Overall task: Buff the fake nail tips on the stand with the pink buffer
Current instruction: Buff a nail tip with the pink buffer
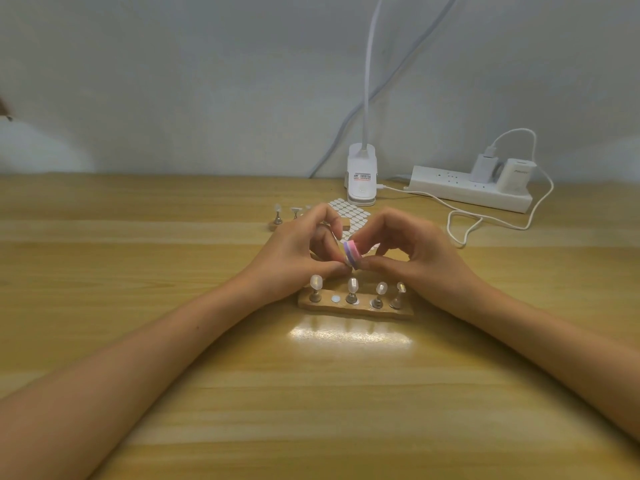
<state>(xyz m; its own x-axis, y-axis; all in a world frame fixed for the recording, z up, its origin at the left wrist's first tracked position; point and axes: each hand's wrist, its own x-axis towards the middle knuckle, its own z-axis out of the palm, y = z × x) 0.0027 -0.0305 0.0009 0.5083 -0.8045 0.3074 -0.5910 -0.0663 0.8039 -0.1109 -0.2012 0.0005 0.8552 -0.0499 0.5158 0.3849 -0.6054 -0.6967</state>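
Beyond the stand [356, 308], at 12 o'clock, the buffer [353, 254] is pinched by the curled right hand [408, 251]; a pale tip [347, 261] is held against it by the left hand [294, 251].

Clip lamp [362, 183], power strip [450, 188], sticker sheet [349, 211]

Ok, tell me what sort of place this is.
Probably a desk set up for nail craft: a wooden table against a bare wall, a stand of fake nail tips, a clip-on lamp and a power strip.
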